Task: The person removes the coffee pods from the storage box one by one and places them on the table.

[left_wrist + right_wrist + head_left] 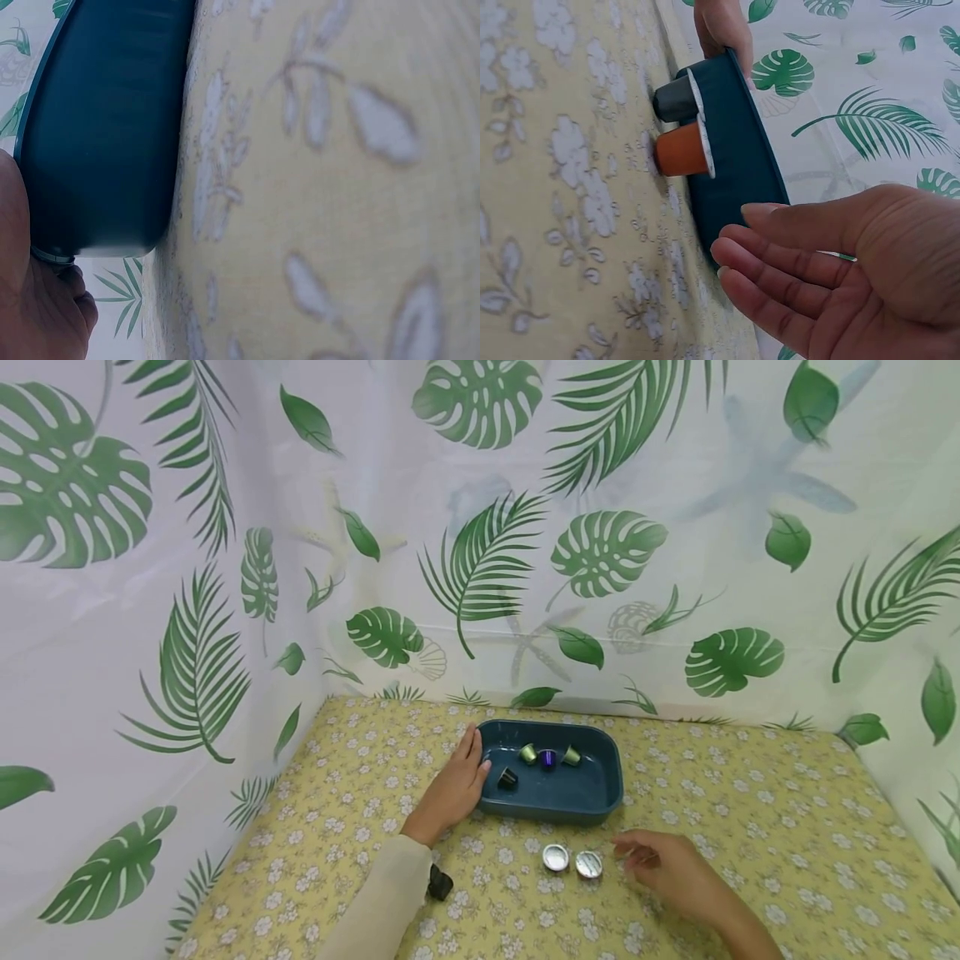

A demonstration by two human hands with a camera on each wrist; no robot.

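A dark teal baking dish [555, 810] stands on the table with several coffee capsules inside: two light green ones [528, 753], a purple one [548, 760] and a black one [508, 778]. My left hand [456, 781] holds the dish by its left end, thumb at the rim and fingers along the outer wall. In front of the dish, two capsules stand foil side up, a dark grey one [676, 100] and an orange one [682, 150]. Just right of these, my right hand [663, 868] hovers with loosely bent fingers and nothing in them.
A yellow floral cloth [337, 827] covers the table. Behind and to the left hangs a white curtain [360, 435] printed with green leaves. A black strap piece [440, 882] shows at my left wrist, by the pale sleeve [386, 893].
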